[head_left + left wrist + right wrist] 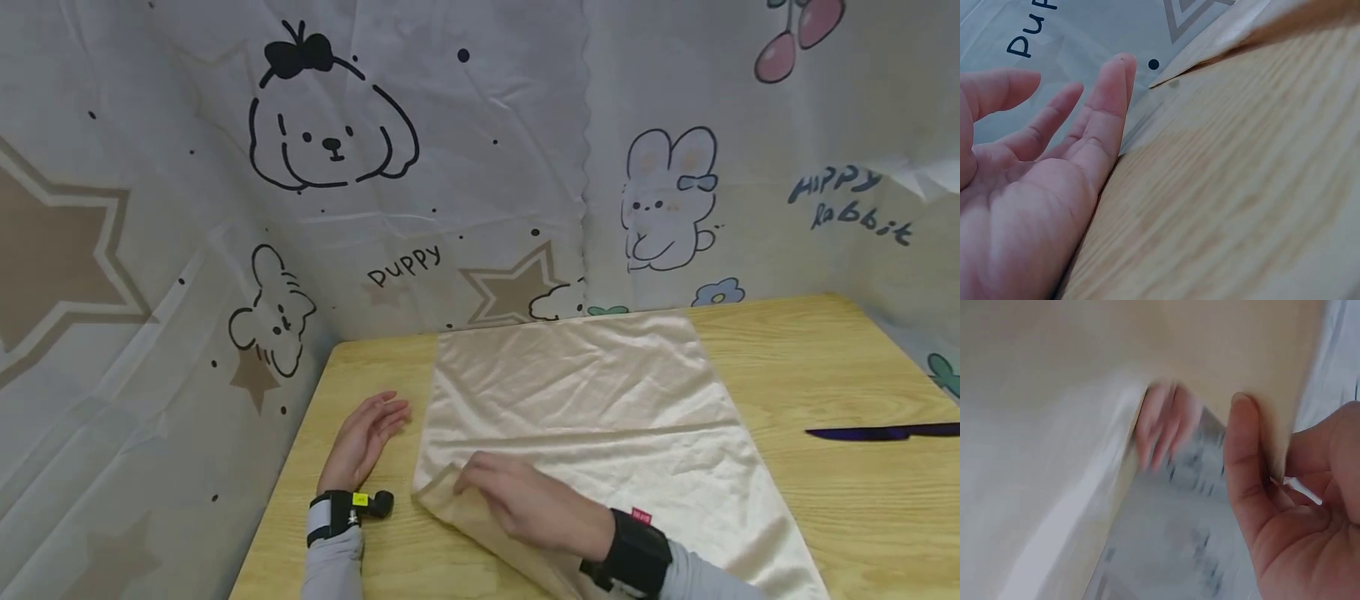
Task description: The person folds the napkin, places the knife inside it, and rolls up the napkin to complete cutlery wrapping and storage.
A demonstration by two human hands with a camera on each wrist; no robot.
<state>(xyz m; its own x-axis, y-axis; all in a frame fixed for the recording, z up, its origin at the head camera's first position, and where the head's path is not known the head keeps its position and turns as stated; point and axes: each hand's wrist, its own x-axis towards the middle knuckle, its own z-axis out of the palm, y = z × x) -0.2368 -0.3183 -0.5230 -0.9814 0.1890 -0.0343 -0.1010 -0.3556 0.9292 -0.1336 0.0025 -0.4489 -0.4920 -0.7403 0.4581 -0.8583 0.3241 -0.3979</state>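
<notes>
Here's the right hand, over the near-left part of a cream cloth, and it has a pinch on it: thumb on one side, fingers on the other, gripping a lifted corner. The right wrist view gives the close look, with a small white strip poking out beside the pinched corner. The cloth itself lies across the middle of the desk, far edge up by the back, a long crease running across it, soft wrinkles all over, and that near-left side turned up to show its underside.

Over to the left hand: it's on the wood just beside the cloth's left edge, apart from it, palm turned inward, fingers loosely extended and holding nothing. A dark strap circles that wrist, and another black band wraps the right one.

Out on the right, well apart from both hands, a dark purple-blue knife lies on the desk, cut off by the picture's edge. Behind it all hangs a pale printed curtain, puppy and rabbit drawings included.
</notes>
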